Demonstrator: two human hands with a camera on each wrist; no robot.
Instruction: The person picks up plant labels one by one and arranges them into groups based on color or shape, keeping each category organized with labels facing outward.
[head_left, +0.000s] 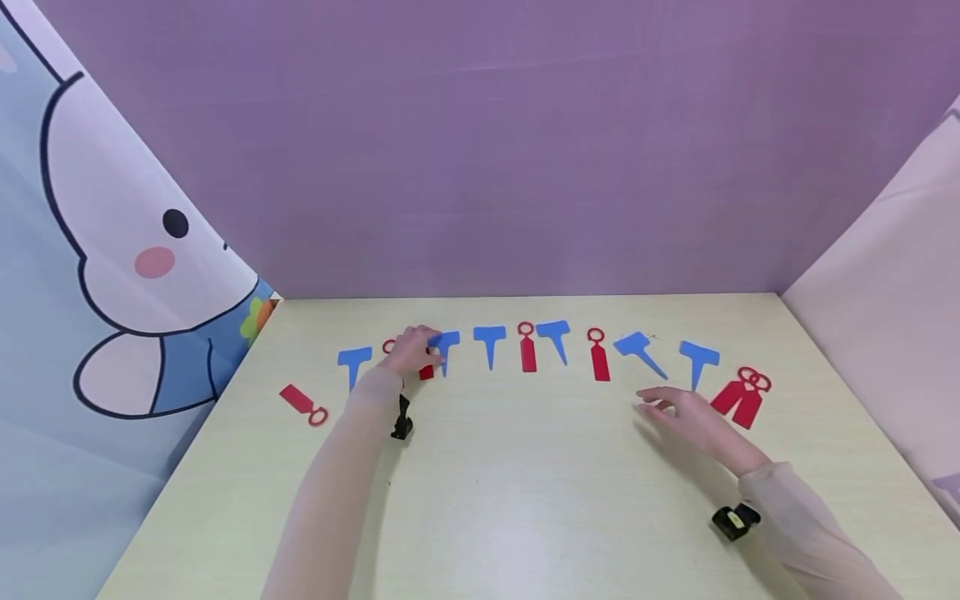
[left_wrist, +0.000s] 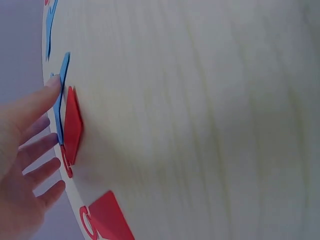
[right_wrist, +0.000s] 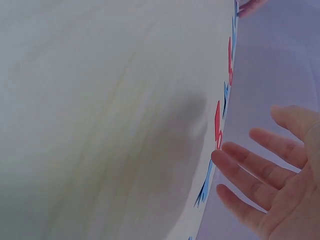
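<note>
My left hand (head_left: 411, 350) reaches to the back of the table, its fingers at a blue T-shaped plant label (head_left: 447, 340). In the left wrist view, thumb and index finger lie spread along that blue label (left_wrist: 57, 112), not closed together. Beneath the hand a red tag with a ring end (head_left: 426, 372) is partly hidden; the left wrist view shows this red tag (left_wrist: 73, 127) beside the blue label. My right hand (head_left: 693, 421) hovers over the table, fingers loosely extended and holding nothing. Nearest to it are a blue T-shaped label (head_left: 699, 357) and two overlapping red tags (head_left: 738, 398).
Along the back lie more blue labels (head_left: 490, 335), (head_left: 555, 333), (head_left: 637, 346), (head_left: 355, 358) and red ring tags (head_left: 528, 354), (head_left: 600, 362), (head_left: 296, 397). Behind the pale table (head_left: 510, 500) rises a purple backdrop (head_left: 480, 167). A cartoon-printed cloth (head_left: 135, 333) hangs at the left.
</note>
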